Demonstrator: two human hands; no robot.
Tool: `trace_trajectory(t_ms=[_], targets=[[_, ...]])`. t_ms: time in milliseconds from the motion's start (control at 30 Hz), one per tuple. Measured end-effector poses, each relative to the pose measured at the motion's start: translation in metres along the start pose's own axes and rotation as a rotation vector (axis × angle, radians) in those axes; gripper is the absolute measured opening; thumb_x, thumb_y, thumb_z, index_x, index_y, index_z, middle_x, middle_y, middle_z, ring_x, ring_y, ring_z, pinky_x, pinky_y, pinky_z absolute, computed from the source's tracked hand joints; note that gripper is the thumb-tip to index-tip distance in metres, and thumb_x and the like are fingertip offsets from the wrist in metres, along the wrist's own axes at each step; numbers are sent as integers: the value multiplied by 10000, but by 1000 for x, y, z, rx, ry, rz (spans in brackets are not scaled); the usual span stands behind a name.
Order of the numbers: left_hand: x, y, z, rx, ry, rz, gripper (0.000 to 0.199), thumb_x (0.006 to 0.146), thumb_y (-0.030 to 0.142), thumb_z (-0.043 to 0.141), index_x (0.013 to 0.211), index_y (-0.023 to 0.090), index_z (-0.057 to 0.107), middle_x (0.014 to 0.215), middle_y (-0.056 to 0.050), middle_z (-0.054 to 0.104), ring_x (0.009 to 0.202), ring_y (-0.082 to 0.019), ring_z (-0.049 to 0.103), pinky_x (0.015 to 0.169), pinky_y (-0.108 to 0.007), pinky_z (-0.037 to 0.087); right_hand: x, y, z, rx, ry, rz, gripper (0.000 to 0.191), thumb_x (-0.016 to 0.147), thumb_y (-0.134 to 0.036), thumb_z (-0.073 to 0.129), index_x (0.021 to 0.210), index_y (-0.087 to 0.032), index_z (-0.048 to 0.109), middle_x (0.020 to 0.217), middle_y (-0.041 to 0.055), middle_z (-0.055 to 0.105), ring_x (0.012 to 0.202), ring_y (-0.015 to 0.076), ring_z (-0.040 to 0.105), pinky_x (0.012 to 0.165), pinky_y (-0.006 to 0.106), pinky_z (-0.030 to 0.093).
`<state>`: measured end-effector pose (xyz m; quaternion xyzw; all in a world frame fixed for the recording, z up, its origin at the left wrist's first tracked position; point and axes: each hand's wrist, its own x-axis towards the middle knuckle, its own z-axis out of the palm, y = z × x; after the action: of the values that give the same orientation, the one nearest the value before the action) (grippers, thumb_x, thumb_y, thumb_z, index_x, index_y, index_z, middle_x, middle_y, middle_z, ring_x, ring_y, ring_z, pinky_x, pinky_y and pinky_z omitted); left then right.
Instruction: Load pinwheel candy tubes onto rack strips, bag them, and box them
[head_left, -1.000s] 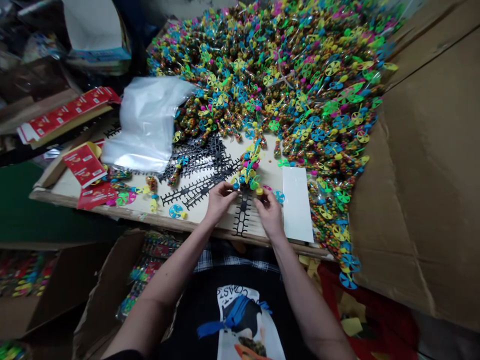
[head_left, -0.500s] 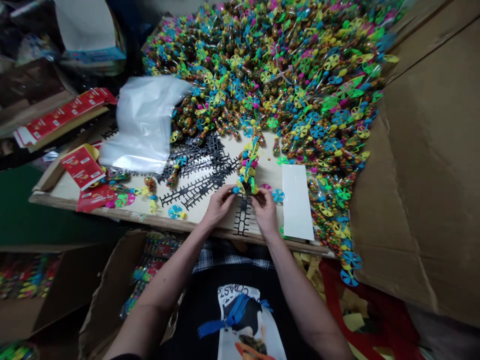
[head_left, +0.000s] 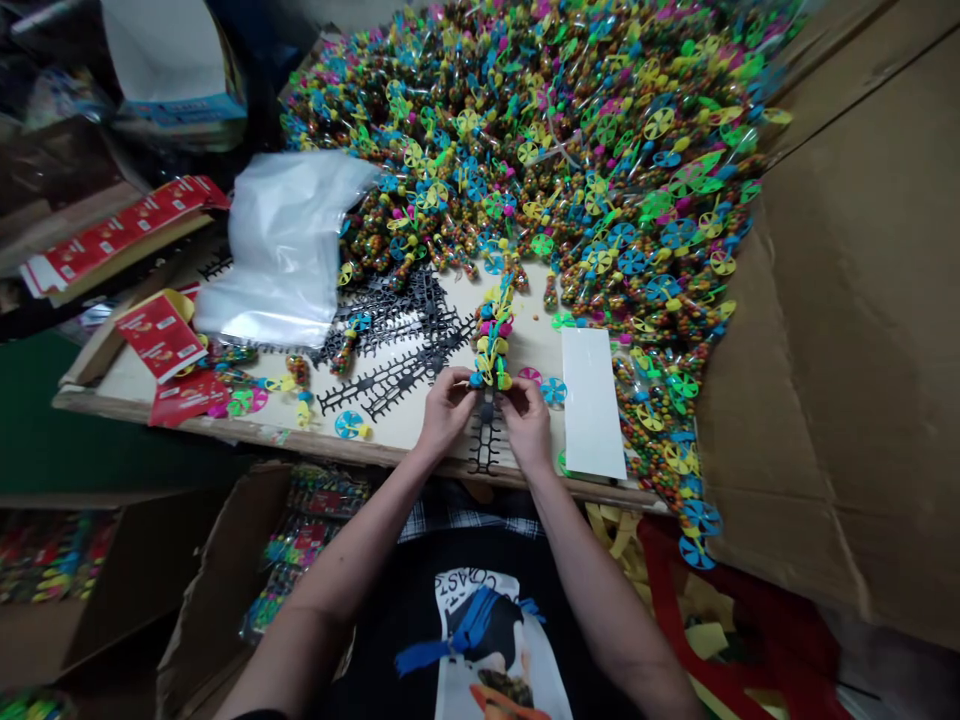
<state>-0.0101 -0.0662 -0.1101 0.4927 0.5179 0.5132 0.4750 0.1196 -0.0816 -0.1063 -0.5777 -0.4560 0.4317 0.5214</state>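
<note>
A black plastic strip with open prongs along both sides [head_left: 487, 435] lies on the table in front of me, its near part bare. On its far part sits a row of small candy-filled fan toys [head_left: 491, 345] with yellow, blue, pink and green tops. My left hand [head_left: 448, 408] is closed in a pinch at the left of the row's near end, by a blue top. On the other side my right hand [head_left: 527, 418] pinches at the near-end toys, by a green and yellow top. The fingertips partly hide what they grip.
A large heap of candy fan toys [head_left: 525, 130] covers the back and right. More black strips [head_left: 405, 370], clear plastic bags [head_left: 281, 250] and red cards [head_left: 161, 335] lie left. A white card [head_left: 594, 400] lies right, near a cardboard box [head_left: 840, 330]. An open carton [head_left: 217, 590] stands below.
Both hands stay at the near end of the row, with small finger shifts. A green top now shows beside the right fingertips. The whole view has moved slightly.
</note>
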Motion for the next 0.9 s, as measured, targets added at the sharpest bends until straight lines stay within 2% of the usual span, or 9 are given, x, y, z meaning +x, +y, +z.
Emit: trace_trajectory(t_ms=[200, 500, 633, 733, 800, 900], targets=[[1, 2, 2, -2, 43, -52, 129, 672, 210, 645, 798, 181, 657, 810, -27, 649, 793, -157, 616, 791, -294, 498, 1, 1, 0, 55, 33, 22, 231, 714, -359, 634, 874, -207, 568, 874, 39, 661, 827, 175, 633, 811, 327, 512], [1, 1, 5, -106, 9, -70, 167, 624, 190, 651, 786, 166, 684, 817, -26, 676, 806, -158, 635, 814, -303, 507, -1, 8, 5, -25, 11, -35, 167, 762, -277, 577, 909, -201, 600, 903, 40, 689, 842, 177, 648, 825, 337, 511], [4, 0, 1, -71, -14, -72, 163, 622, 211, 669, 779, 165, 670, 810, -20, 656, 803, -150, 627, 796, -284, 505, 5, -5, -18, -357, -94, -164, 215, 796, -252, 566, 991, -213, 647, 971, 60, 686, 896, 200, 627, 837, 346, 494], [4, 0, -1, -65, -29, -96, 227, 625, 236, 686, 838, 161, 658, 851, -28, 658, 822, -152, 632, 817, -291, 504, 14, -15, -49, -671, -70, -259, 279, 826, -257, 558, 1087, -208, 645, 1060, 91, 675, 982, 237, 599, 894, 384, 454], [3, 0, -3, -59, -38, -113, 278, 628, 231, 690, 893, 158, 653, 881, -40, 673, 832, -156, 639, 819, -294, 505, 21, -17, -67, -883, -55, -290, 318, 813, -271, 592, 1119, -199, 636, 1113, 109, 663, 1073, 282, 558, 928, 429, 411], [0, 1, -7, -12, -21, -104, 312, 649, 235, 684, 949, 160, 651, 905, -54, 684, 832, -158, 643, 783, -285, 510, 30, -13, -85, -1086, -143, -338, 309, 790, -250, 626, 1096, -206, 645, 1115, 100, 669, 1145, 304, 517, 957, 458, 357]])
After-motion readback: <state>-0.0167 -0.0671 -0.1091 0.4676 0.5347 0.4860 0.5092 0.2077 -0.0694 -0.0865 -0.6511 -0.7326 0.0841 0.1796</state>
